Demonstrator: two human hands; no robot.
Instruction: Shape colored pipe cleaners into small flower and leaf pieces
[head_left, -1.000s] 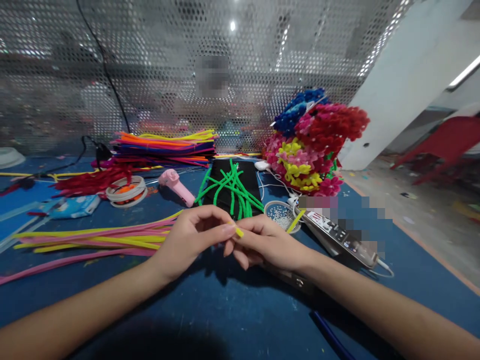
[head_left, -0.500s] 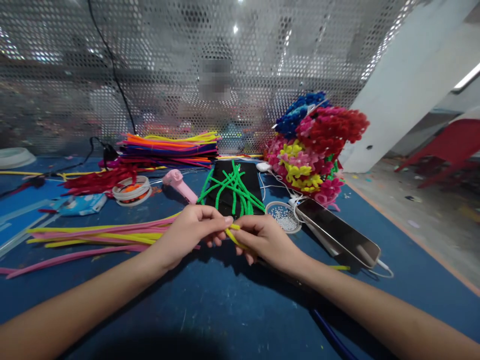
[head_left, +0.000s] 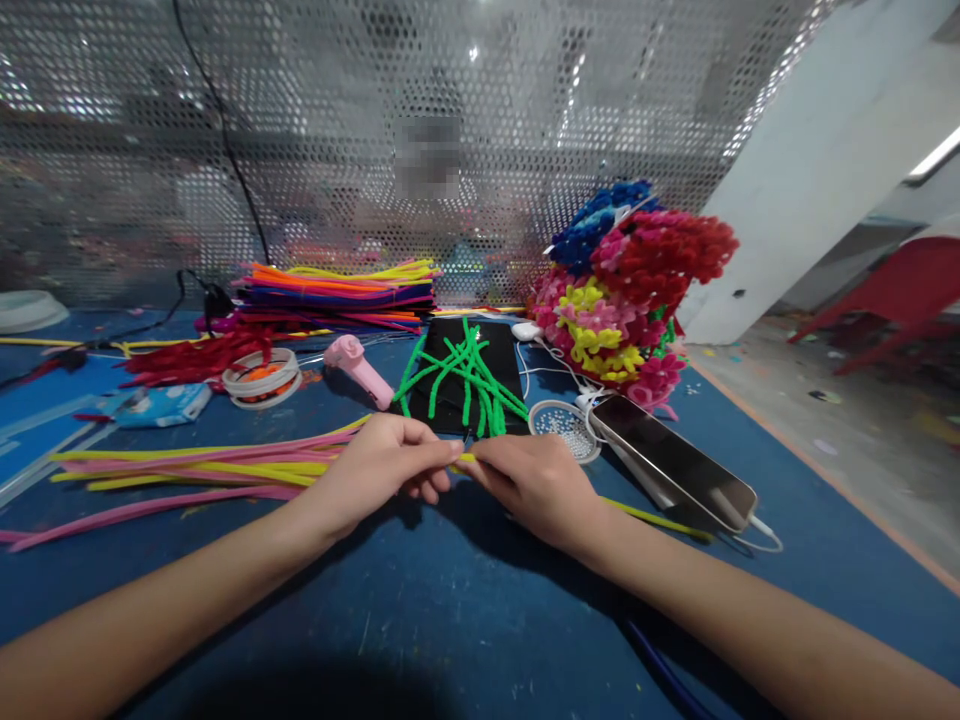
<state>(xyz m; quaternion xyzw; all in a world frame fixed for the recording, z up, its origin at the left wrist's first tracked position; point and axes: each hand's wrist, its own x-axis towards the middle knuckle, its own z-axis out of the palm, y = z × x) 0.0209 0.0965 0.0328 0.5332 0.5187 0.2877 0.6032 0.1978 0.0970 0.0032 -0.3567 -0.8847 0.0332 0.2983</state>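
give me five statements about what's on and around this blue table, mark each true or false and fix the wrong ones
1. The left hand and right hand both pinch a thin yellow fuzzy stem. True.
2. The green fuzzy stems lie on a round white plate. False: the green fuzzy stems lie across a flat black rectangle.
3. A white cable runs from the near end of the dark-screened phone. True.
4. The shallow round tub of small white beads is left of the pink plastic tool. False: the tub is to its right.
5. The bunch of multicoloured fuzzy flowers sits right of the black rectangle. True.
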